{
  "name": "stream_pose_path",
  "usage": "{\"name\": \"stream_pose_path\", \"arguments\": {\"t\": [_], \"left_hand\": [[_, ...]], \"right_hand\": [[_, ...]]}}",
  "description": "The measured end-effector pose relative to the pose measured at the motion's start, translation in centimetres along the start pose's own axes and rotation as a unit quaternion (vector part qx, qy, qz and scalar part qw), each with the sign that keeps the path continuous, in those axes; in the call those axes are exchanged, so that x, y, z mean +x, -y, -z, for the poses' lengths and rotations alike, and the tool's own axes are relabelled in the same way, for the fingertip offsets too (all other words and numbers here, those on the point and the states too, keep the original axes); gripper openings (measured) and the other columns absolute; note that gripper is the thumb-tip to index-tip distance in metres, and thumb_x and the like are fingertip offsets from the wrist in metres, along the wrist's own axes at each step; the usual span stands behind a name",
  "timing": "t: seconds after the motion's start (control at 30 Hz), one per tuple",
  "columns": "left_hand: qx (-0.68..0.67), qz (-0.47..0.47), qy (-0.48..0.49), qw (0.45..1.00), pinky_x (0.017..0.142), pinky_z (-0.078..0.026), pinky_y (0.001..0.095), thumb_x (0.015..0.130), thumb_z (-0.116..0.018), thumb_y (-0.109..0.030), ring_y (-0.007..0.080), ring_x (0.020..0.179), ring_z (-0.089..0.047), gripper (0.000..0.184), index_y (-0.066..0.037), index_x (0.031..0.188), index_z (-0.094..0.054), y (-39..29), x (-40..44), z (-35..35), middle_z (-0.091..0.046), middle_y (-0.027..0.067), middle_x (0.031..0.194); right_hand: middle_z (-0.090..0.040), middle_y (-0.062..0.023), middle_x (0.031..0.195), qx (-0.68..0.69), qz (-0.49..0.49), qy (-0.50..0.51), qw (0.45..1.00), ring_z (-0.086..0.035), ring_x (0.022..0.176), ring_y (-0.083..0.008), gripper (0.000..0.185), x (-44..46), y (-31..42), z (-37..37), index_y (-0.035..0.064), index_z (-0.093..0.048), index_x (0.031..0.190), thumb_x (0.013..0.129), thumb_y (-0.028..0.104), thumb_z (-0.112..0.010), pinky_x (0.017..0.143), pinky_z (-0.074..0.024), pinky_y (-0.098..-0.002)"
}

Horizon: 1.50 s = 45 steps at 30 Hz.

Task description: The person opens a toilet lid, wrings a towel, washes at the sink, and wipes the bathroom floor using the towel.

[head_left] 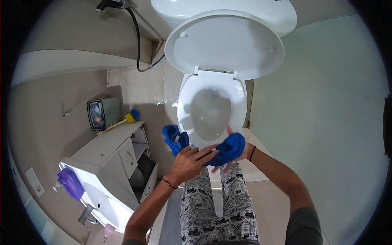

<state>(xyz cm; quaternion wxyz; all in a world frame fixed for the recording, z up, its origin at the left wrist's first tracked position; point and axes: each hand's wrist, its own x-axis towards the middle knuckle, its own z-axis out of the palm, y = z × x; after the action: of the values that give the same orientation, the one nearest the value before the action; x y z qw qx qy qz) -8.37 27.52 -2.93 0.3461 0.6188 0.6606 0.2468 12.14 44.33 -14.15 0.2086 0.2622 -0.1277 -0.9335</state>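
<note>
A blue cloth (229,149) is bunched between my two hands, in front of the toilet bowl. My left hand (190,162) pinches it with the fingers pointing right, and a loose end hangs on the far left side. Partly covered by the cloth is my right hand (247,151), which supports the larger bunch; its fingertips show above and below the fabric. Just beyond both hands lies the front of the white toilet seat (185,118), lowered, with the toilet lid (224,45) raised behind it.
At left stand a white cabinet (108,147) with open shelving, a sink (108,204), a purple bottle (70,183) and a bin (112,114). A yellow-and-blue brush (130,117) rests beside the cabinet. A black hose (138,41) hangs at the back; a pale panel (314,102) borders the right.
</note>
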Motion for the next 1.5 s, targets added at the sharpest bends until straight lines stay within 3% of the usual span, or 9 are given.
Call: {"name": "stream_pose_path", "arguments": {"t": [0.17, 0.3, 0.37, 0.6, 1.03, 1.1, 1.3, 1.47, 1.5], "left_hand": [[0.146, -0.05, 0.113, 0.982, 0.082, -0.049, 0.0331, 0.077, -0.065, -0.01, 0.02, 0.09, -0.064, 0.065, -0.017, 0.14, -0.053, 1.8, -0.8, -0.1, -0.065, 0.0017, 0.111], [0.097, 0.097, 0.162, 0.977, 0.072, -0.052, 0.0394, 0.078, -0.073, -0.026, 0.0293, 0.081, -0.068, 0.065, -0.004, 0.136, -0.052, 2.7, 0.2, -2.5, -0.069, 0.0117, 0.092], [0.058, 0.183, 0.142, 0.971, 0.065, -0.053, 0.0469, 0.074, -0.08, -0.048, 0.0357, 0.072, -0.069, 0.066, -0.003, 0.118, -0.062, 4.1, 0.8, -5.4, -0.069, 0.0156, 0.075], [-0.368, 0.423, 0.088, 0.823, 0.056, -0.045, 0.0258, 0.074, -0.088, -0.035, 0.0084, 0.058, -0.053, 0.039, -0.005, 0.077, -0.064, 6.2, 5.0, -9.6, -0.063, -0.0005, 0.069], [-0.758, 0.421, -0.098, 0.489, 0.046, -0.031, 0.0188, 0.087, -0.051, -0.075, 0.0079, 0.052, -0.04, 0.064, -0.013, 0.075, -0.047, 4.6, 8.0, -9.3, -0.042, -0.0034, 0.061], [-0.83, 0.395, -0.04, 0.39, 0.048, -0.035, 0.0208, 0.084, -0.039, -0.085, 0.0108, 0.054, -0.043, 0.072, -0.013, 0.08, -0.048, 5.3, 6.9, -8.6, -0.045, -0.0007, 0.063], [-0.764, 0.443, -0.019, 0.468, 0.061, -0.044, 0.0313, 0.092, -0.045, -0.073, 0.0171, 0.06, -0.054, 0.063, -0.012, 0.099, -0.056, 5.1, 5.1, -8.2, -0.052, 0.0026, 0.069], [-0.698, 0.451, -0.099, 0.548, 0.06, -0.045, 0.0287, 0.095, -0.061, -0.054, 0.0147, 0.06, -0.055, 0.044, -0.011, 0.101, -0.056, 5.8, 4.7, -9.2, -0.054, 0.0014, 0.072], [-0.697, 0.451, -0.099, 0.548, 0.06, -0.045, 0.0287, 0.095, -0.061, -0.054, 0.0147, 0.06, -0.055, 0.044, -0.011, 0.101, -0.056, 6.0, 4.6, -9.6, -0.054, 0.0014, 0.072]], "right_hand": [[-0.061, -0.0156, 0.131, -0.292, -0.103, -0.071, 0.948, -0.066, 0.11, -0.0248, 0.073, 0.7, -1.4, -2.1, 0.0052, -0.041, 0.145, 0.087, 0.031, -0.076, 0.086, -0.0582, -0.0329], [-0.068, -0.0114, 0.113, -0.485, -0.123, -0.128, 0.856, -0.066, 0.105, -0.0229, 0.069, 0.7, 1.6, -6.3, 0.0045, -0.05, 0.136, 0.078, 0.023, -0.082, 0.092, -0.0531, -0.0341], [-0.068, -0.015, 0.113, -0.823, 0.039, -0.062, 0.563, -0.066, 0.104, -0.0273, 0.064, 2.3, 2.5, -4.0, 0.0059, -0.055, 0.128, 0.073, 0.02, -0.084, 0.091, -0.0528, -0.0364], [-0.064, -0.0106, 0.097, -0.906, 0.217, -0.073, 0.356, -0.063, 0.096, -0.0336, 0.042, 5.1, 6.7, -1.1, 0.0112, -0.059, 0.108, 0.07, 0.011, -0.078, 0.085, -0.0509, -0.0432], [-0.057, -0.004, 0.09, -0.888, 0.432, -0.093, 0.128, -0.058, 0.09, -0.0243, 0.027, 7.1, 8.7, -2.4, 0.0108, -0.065, 0.105, 0.078, 0.012, -0.062, 0.082, -0.0525, -0.0348], [-0.057, -0.0048, 0.093, -0.891, 0.411, -0.087, 0.172, -0.057, 0.093, -0.0238, 0.026, 7.3, 8.0, -2.6, 0.0108, -0.065, 0.105, 0.08, 0.013, -0.061, 0.082, -0.0505, -0.0349], [-0.059, -0.0044, 0.105, -0.914, 0.324, -0.133, 0.205, -0.055, 0.104, -0.0229, 0.048, 5.8, 5.4, -3.0, 0.0112, -0.059, 0.12, 0.074, 0.015, -0.073, 0.091, -0.0445, -0.0375], [-0.036, -0.0136, 0.144, -0.857, 0.286, -0.175, 0.39, -0.039, 0.13, -0.0391, 0.099, 3.0, 5.3, -2.6, 0.0197, -0.037, 0.146, 0.063, 0.013, -0.089, 0.112, -0.0355, -0.049], [-0.034, -0.0128, 0.147, -0.753, 0.284, -0.211, 0.556, -0.04, 0.131, -0.0372, 0.1, 2.8, 4.8, -1.8, 0.0203, -0.032, 0.149, 0.067, 0.013, -0.088, 0.112, -0.0356, -0.0505]]}}
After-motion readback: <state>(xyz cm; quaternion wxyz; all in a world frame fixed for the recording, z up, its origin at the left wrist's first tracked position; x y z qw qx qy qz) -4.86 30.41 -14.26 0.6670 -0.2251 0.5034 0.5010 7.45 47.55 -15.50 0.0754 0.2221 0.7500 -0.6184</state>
